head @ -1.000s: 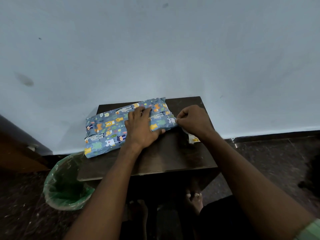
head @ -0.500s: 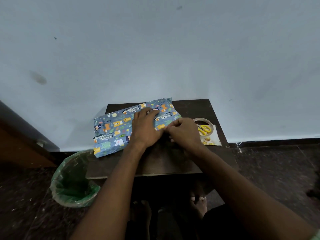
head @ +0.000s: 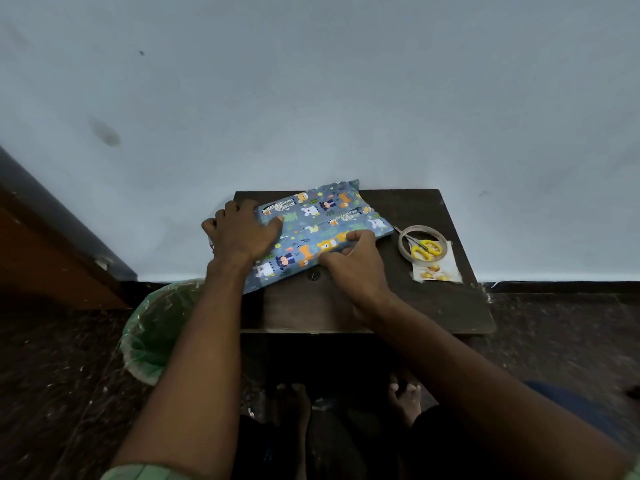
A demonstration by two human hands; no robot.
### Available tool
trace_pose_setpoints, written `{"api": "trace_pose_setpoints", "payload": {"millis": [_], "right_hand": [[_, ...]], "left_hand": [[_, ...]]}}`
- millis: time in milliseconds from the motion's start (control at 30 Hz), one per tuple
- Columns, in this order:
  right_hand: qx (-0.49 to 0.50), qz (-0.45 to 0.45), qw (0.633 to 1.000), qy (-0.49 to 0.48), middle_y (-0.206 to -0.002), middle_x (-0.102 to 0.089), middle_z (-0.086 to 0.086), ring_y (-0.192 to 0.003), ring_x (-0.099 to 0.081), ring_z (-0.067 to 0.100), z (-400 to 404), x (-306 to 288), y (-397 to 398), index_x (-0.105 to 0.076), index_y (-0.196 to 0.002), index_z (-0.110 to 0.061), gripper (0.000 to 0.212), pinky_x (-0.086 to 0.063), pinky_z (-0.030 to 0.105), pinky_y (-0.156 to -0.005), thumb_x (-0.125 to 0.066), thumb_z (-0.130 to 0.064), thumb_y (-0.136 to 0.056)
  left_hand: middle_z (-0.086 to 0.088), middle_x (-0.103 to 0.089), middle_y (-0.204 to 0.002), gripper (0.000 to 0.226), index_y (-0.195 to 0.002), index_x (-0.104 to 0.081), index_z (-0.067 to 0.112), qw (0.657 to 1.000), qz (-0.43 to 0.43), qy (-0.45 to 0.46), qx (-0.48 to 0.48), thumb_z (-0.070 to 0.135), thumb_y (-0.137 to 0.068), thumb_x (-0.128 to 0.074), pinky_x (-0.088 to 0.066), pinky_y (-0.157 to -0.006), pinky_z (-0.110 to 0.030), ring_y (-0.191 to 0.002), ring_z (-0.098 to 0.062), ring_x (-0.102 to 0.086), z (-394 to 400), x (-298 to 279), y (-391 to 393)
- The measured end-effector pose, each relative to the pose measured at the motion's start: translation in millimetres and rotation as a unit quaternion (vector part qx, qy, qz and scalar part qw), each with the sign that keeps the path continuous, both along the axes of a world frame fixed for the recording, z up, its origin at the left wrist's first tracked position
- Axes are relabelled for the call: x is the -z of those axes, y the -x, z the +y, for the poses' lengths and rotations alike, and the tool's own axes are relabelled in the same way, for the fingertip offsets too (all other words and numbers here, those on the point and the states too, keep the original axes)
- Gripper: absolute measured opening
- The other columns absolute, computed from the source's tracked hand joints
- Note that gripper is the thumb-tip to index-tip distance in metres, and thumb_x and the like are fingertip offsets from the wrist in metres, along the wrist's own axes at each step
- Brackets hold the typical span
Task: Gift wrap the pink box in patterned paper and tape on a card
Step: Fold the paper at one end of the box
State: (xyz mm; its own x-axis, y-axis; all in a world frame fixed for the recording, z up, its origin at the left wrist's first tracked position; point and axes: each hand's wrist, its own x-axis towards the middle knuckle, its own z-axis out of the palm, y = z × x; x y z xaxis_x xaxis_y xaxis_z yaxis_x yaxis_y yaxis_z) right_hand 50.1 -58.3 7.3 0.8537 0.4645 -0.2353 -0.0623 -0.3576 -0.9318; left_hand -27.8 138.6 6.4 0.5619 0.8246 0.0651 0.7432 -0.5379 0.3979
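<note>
The parcel, fully covered in blue animal-print paper, lay tilted on the far left part of the table, its far corner against the wall at 12 o'clock and its near-left corner hanging past the table edge at about 8 o'clock. No pink showed anywhere, so the wrapping looked close to finished; the ends bulged and looked loosely folded rather than crisp.

The left hand lay over the parcel's left end with fingers spread, the thumb on the top face and the other fingers curving down over the end, pressing the paper there. The right hand sat at the near long edge, at about 5 o'clock from the parcel's centre, fingers bent and fingertips pinching or pressing the paper along that edge; which of the two could not be told.

The parcel was probably light and fairly stiff under the paper, a flat box that would slide easily on the wood. The paper was thin, would crease and tear at corners, and any untaped fold would spring open, so the flat top face and long edges seemed the safest places to hold, one palm pinning it while the other worked.

At 3 o'clock from the parcel, well apart, a tape roll lay flat with yellow-handled scissors resting inside it. Both sat on the card, a pale card with yellow fruit, not yet attached. A green-lined bin stood on the floor at 8 o'clock.
</note>
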Motion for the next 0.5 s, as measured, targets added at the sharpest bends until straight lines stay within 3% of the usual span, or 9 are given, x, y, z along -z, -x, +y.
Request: {"api": "trace_pose_setpoints", "payload": {"millis": [133, 233, 367, 500], "right_hand": [[-0.008, -0.043, 0.999, 0.0, -0.139, -0.046, 0.006, -0.119, -0.056, 0.021, 2, -1, 2, -0.047, -0.141, -0.017, 0.073, -0.049, 0.042, -0.107, -0.082, -0.023, -0.077], [0.008, -0.038, 0.999, -0.024, -0.132, -0.056, 0.0, -0.113, -0.059, 0.016, -6, -3, 0, -0.048, -0.146, -0.013, 0.069, -0.05, 0.039, -0.105, -0.077, -0.013, -0.083], [0.055, -0.015, 0.998, -0.027, -0.104, -0.066, -0.004, -0.095, -0.067, 0.017, -27, -2, 6, -0.059, -0.119, -0.018, 0.04, -0.058, 0.046, -0.092, -0.077, -0.014, -0.083], [0.002, -0.044, 0.998, -0.044, -0.102, -0.07, 0.0, -0.077, -0.062, 0.012, -54, 1, 23, -0.07, -0.106, -0.018, 0.019, -0.051, 0.03, -0.069, -0.075, -0.012, -0.089]], "left_hand": [[-0.002, -0.066, -0.127, 0.045, -0.123, -0.068, 0.028, 1.0, 0.01, 0.003, -0.005, 0.061, -0.093, -0.063, -0.03, -0.107, -0.044, -0.121, -0.029, -0.062, -9, -7, 8], [0.0, -0.073, -0.109, 0.027, -0.104, -0.072, 0.025, 0.998, -0.033, 0.053, -0.009, 0.05, -0.094, -0.066, -0.045, -0.094, -0.035, -0.109, -0.028, -0.067, -21, -5, 22], [-0.003, -0.073, -0.092, 0.035, -0.094, -0.071, 0.013, 0.989, -0.061, 0.135, 0.0, 0.047, -0.096, -0.066, -0.044, -0.072, -0.033, -0.09, -0.025, -0.069, -46, -5, 48], [-0.004, -0.072, -0.097, 0.032, -0.1, -0.067, 0.016, 0.972, -0.103, 0.211, 0.013, 0.048, -0.095, -0.067, -0.049, -0.073, -0.036, -0.087, -0.026, -0.069, -69, -6, 71]]}}
